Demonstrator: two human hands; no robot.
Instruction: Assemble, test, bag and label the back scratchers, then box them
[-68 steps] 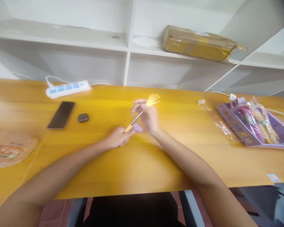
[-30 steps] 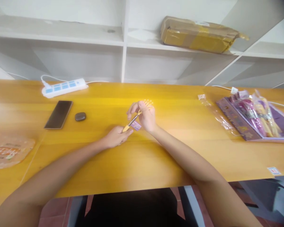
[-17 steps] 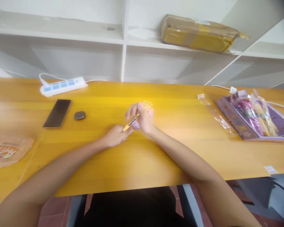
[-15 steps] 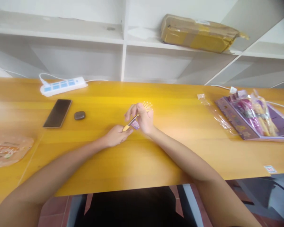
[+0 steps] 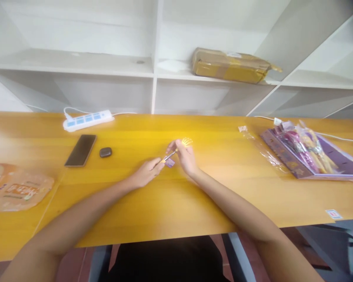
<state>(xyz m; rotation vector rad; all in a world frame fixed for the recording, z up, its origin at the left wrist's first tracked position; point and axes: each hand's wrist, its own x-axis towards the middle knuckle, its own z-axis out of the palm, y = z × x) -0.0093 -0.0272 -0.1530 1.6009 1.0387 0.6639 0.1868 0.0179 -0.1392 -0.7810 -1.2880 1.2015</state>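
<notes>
A yellow back scratcher [image 5: 170, 155] with a claw-shaped head and a metal shaft slants up to the right above the wooden table. My left hand [image 5: 148, 172] is closed around its handle, most of which the fingers cover. Up by the claw, my right hand [image 5: 186, 156] grips the neck, with the thumb along it and the prongs sticking out beyond. Between the two hands a small purple tag [image 5: 170, 163] hangs beside the shaft.
At right lies a purple display box [image 5: 294, 160] with wrapped pink and yellow items, beside a clear plastic sleeve [image 5: 267, 154]. A phone [image 5: 80, 150], dark case [image 5: 105, 152], power strip [image 5: 88, 120] and orange bag [image 5: 23, 190] sit left. A taped parcel [image 5: 231, 66] rests on the shelf.
My right hand has gone from loose fingers beside the claw to a grip on its neck. My left hand now sits closer to the shaft. The camera view has tilted upward.
</notes>
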